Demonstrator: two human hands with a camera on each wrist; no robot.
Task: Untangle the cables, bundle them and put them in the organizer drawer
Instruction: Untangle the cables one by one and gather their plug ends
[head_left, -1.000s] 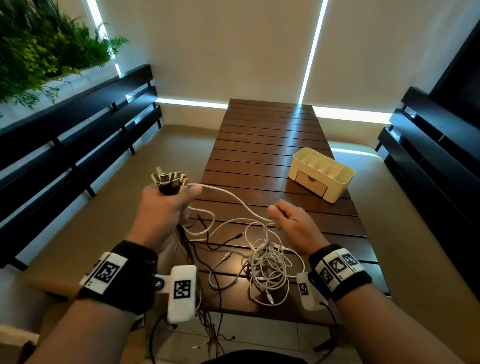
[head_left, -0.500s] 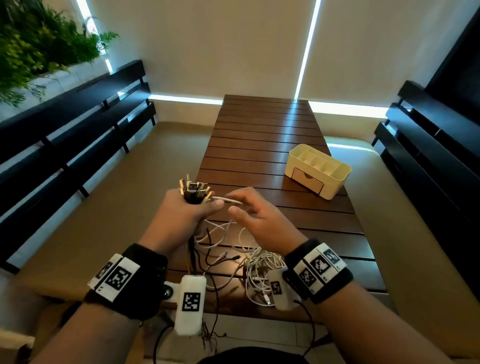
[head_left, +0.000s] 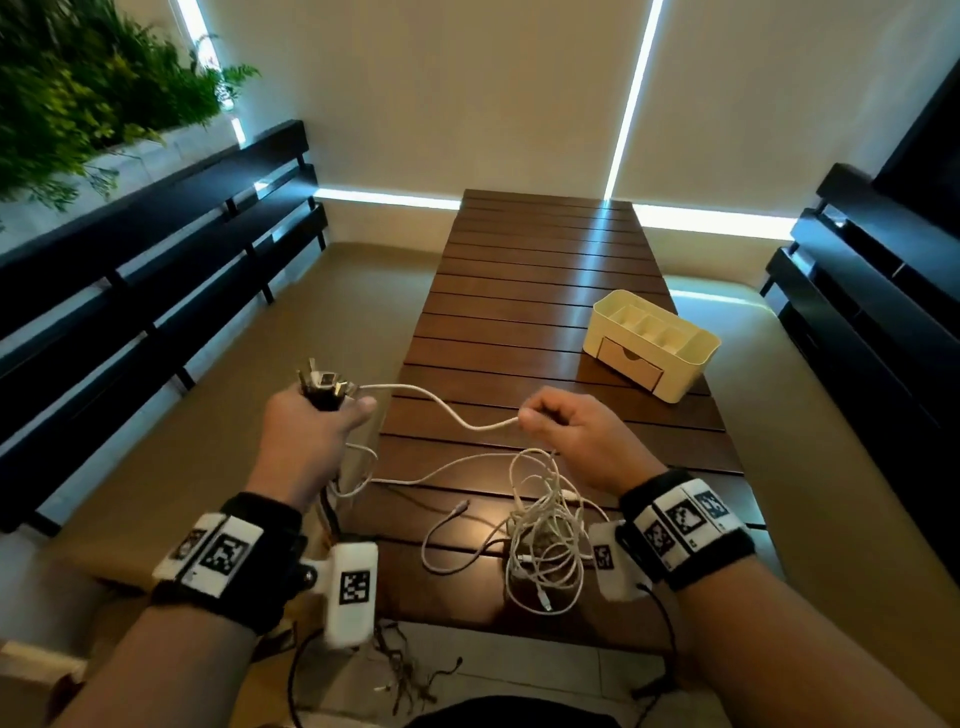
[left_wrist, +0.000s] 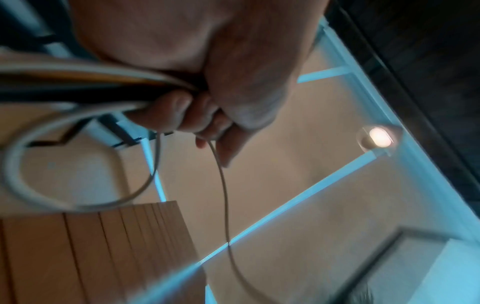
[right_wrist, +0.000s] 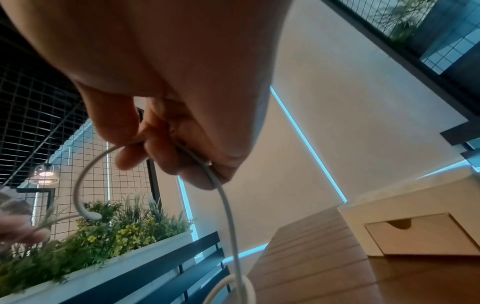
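My left hand (head_left: 311, 431) grips a bunch of cable plug ends (head_left: 324, 387) upright, left of the table's near corner; black and white cables (left_wrist: 85, 82) run out under its curled fingers. One white cable (head_left: 441, 410) runs from that bunch across to my right hand (head_left: 561, 431), which pinches it between thumb and fingers (right_wrist: 166, 152). Below the right hand, a tangle of white cables (head_left: 545, 540) lies on the wooden slatted table (head_left: 519, 312). The cream organizer (head_left: 652, 343) sits at the right edge, its front drawer (head_left: 631, 366) closed.
Dark benches run along both sides of the table, with plants (head_left: 88, 88) behind the left one. More thin dark cables (head_left: 410, 670) hang below the table's near edge toward the floor.
My right hand has slid away from the left hand along the white cable, drawing it out to the right. The left hand has kept its grip on the plug ends.
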